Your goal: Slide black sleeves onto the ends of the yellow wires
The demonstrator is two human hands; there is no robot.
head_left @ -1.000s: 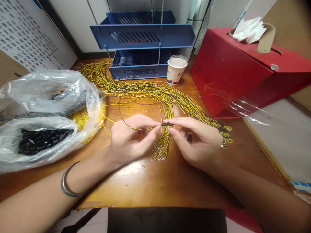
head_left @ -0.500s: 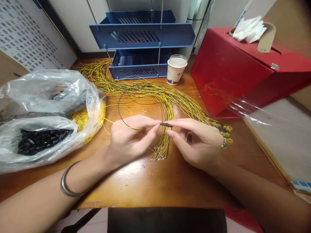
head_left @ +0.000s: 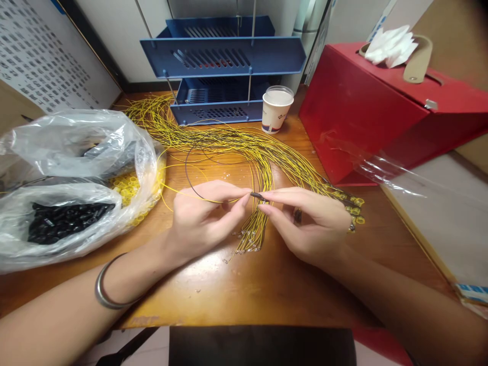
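the left hand (head_left: 208,216) has thumb and forefinger pinched together on two thin wires (head_left: 196,193), one yellow and one dark, right at the near end of a small black tube (head_left: 256,195). the right hand (head_left: 312,218) grips the far end of the same tube between forefinger and thumb; whether the thumb tip presses on the tube itself cannot be told. the tube is held above the table (head_left: 198,290), between the two sets of fingertips, lying nearly level with a slight drop toward the right hand. a dark item, partly hidden, shows under the curled fingers of the right hand; its kind cannot be made out.

behind and below the tube runs a large bundle of yellow and dark wires (head_left: 229,137), one branch ending in small metal tips (head_left: 249,241) between the hands, the other in yellow caps (head_left: 356,206) just beyond the right hand.

at left, a clear plastic bag (head_left: 76,152) stands open, with black pieces (head_left: 68,223) and yellow pieces (head_left: 127,190) visible. a metal bracelet (head_left: 102,287) is on the left wrist. at the rear are a blue rack (head_left: 232,58) and an upright paper cup (head_left: 275,113); at right, a red box (head_left: 366,122) with white tissue (head_left: 391,46) protruding from its top.
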